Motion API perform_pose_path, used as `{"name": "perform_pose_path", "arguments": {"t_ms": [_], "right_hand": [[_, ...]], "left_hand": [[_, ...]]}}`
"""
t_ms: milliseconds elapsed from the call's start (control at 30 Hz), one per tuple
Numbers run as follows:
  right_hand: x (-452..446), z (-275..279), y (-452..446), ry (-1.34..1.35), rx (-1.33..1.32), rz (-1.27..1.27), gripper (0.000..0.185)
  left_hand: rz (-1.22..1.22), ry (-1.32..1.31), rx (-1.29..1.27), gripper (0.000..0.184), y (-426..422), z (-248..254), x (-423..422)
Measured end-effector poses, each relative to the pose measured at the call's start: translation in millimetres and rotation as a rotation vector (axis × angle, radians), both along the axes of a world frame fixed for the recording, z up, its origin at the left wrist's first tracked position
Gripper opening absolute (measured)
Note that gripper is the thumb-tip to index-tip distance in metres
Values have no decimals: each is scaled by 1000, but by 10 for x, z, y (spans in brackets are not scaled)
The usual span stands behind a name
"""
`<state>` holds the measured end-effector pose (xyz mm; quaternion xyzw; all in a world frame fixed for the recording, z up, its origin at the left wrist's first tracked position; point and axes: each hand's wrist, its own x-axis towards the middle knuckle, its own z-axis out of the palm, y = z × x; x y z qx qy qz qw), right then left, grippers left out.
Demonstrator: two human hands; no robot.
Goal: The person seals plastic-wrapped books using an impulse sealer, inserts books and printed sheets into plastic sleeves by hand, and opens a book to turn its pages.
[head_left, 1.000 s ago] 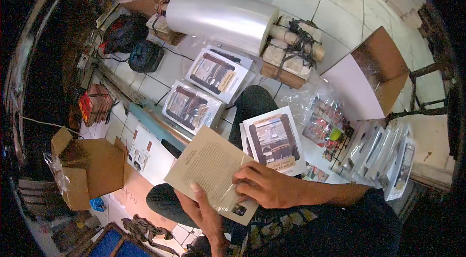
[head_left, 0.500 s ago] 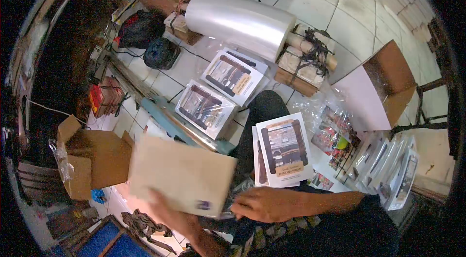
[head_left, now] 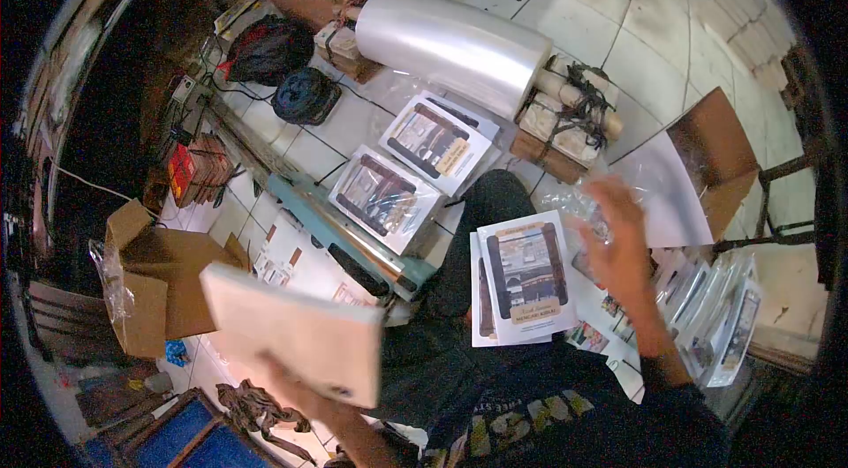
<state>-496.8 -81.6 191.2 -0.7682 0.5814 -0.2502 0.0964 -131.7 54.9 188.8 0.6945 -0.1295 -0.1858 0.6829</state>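
Observation:
My left hand (head_left: 305, 393) grips a cream-backed book (head_left: 296, 327) along its lower edge, left of my lap. A small dark mark shows near its bottom corner. My right hand (head_left: 617, 234), blurred, is over crumpled clear plastic (head_left: 572, 199) with its fingers apart; whether it touches the plastic I cannot make out. Two white books with framed pictures on their covers, the upper one (head_left: 526, 278) overlapping the other, lie on my leg. Past my knee are plastic-wrapped books (head_left: 386, 199) and another wrapped stack (head_left: 433, 143).
A big roll of clear film (head_left: 450, 49) rests across tied blocks (head_left: 561, 132). On the left stands an open cardboard box (head_left: 185, 287), beside a long blue-grey sealer-like bar (head_left: 327, 234). To the right are an opened carton (head_left: 711, 150) and a row of wrapped books (head_left: 720, 322).
My right hand has left the book's side and swung right and up to the clear plastic. My left hand has moved the book slightly left and tilted it, and the view has shifted a little.

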Motion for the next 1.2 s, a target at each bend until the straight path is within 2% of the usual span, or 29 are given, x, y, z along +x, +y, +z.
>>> {"name": "perform_pose_path", "arguments": {"t_ms": [67,133,167,233,267,300,333,367,433,467,533,567,600,667,700,733,800,833,900,933,1000,1033,1100,1133,1167,1200], "right_hand": [[291,111,164,-658,703,162,73],[516,-128,382,-1470,1050,481,80],[651,-306,514,-1561,861,390,71],[643,-364,602,-1565,980,-82,67],[609,-291,474,-1656,983,-129,58],[491,-149,337,-1590,1054,-202,50],[394,-198,233,-1495,915,-194,47],[333,-245,134,-1400,782,-183,44],[294,-120,-107,-1044,528,-123,42],[351,39,-236,-963,465,-95,41],[638,111,-555,-829,-49,168,43],[751,63,-702,-753,-168,273,44],[856,-59,-851,-567,-350,288,46],[1011,-304,-1043,-286,-414,339,54],[1085,-516,-1096,-152,-425,344,56],[1129,-838,-1101,-161,-424,345,56],[1095,-1375,-1111,375,-70,301,50],[1047,-1383,-1045,375,-72,299,50],[942,-1368,-897,84,69,238,46],[834,-1218,-868,98,75,239,46],[583,-784,-706,-163,73,196,38],[482,-700,-622,-148,87,181,38],[266,-627,-370,-254,107,-84,38],[139,-776,-245,-246,15,-127,46],[46,-868,-91,-226,14,-145,46],[-35,-929,79,-245,231,-225,44]], "left_hand": [[-119,91,56,55,-219,-56,-400],[-242,170,179,50,-439,17,-839],[-298,204,264,47,-513,101,-1074],[-585,-171,342,45,-492,-200,-1248],[-580,-170,339,45,-530,-329,-1219],[-775,-44,277,45,-576,-456,-1200],[-966,88,209,46,-612,-580,-1203],[-894,305,122,48,-653,-693,-1255],[-924,-192,351,56,-590,-934,-1346],[-902,-441,380,70,-534,-1127,-1405],[-945,-693,417,86,-545,-1085,-1613],[-991,-799,415,91,-532,-1061,-1672],[-986,-802,428,91,-533,-1068,-1698],[-1068,-700,467,104,-562,-1093,-1689],[-1064,-704,481,104,-554,-1114,-1677],[-1052,-631,478,106,-557,-1139,-1669],[-1024,-553,446,105,-565,-1148,-1627],[-1025,-555,443,105,-572,-1154,-1594],[-1113,-572,408,102,-597,-1208,-1511],[-1128,-574,373,99,-624,-1232,-1486],[-1128,-569,343,96,-614,-1282,-1456],[-1115,-515,389,100,-636,-1200,-1439],[-1083,-495,420,106,-576,-1252,-1449],[-1034,-419,485,111,-550,-1171,-1501],[-1054,-405,475,111,-547,-1066,-1544],[-1028,-653,481,111,-549,-934,-1580]]}}
